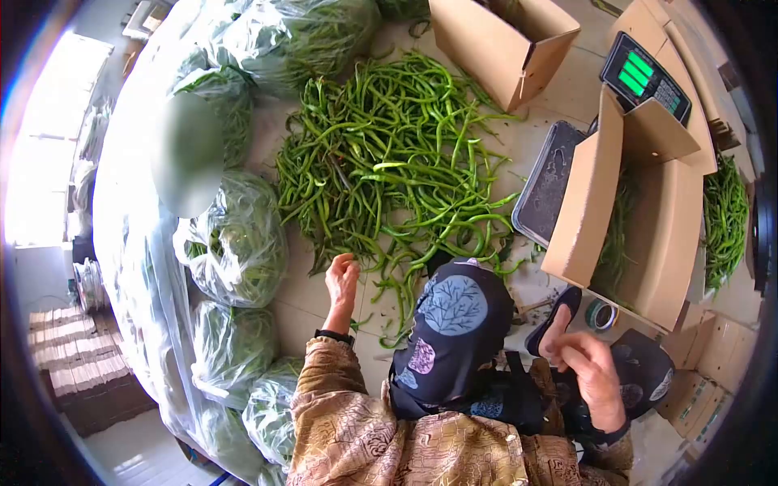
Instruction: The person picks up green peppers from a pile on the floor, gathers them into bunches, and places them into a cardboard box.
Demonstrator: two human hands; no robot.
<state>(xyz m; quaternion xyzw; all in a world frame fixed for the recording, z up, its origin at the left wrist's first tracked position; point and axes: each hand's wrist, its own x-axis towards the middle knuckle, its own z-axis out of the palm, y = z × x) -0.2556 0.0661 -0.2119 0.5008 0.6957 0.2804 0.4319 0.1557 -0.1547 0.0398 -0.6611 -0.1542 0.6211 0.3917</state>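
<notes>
A wide heap of long green chili peppers point(397, 162) lies on the tiled floor before me. At the heap's near left edge is my left hand point(342, 279), its fingers curled in and nothing showing in them. My right hand point(590, 373) hovers over my lap on the right, fingers bent together, with no item visible in it. Just beyond that hand stands an open cardboard box point(579, 215) with green peppers point(617, 235) in its bottom. The box is on the dark platform of a scale point(551, 182), whose display point(636, 74) glows green.
Clear plastic bags of green peppers point(235, 243) line the left side. Another open cardboard box point(486, 49) stands at the back. More peppers point(724, 215) sit at the far right. A roll of tape point(601, 314) lies near my shoe point(559, 316). Flattened cardboard point(81, 356) is stacked at left.
</notes>
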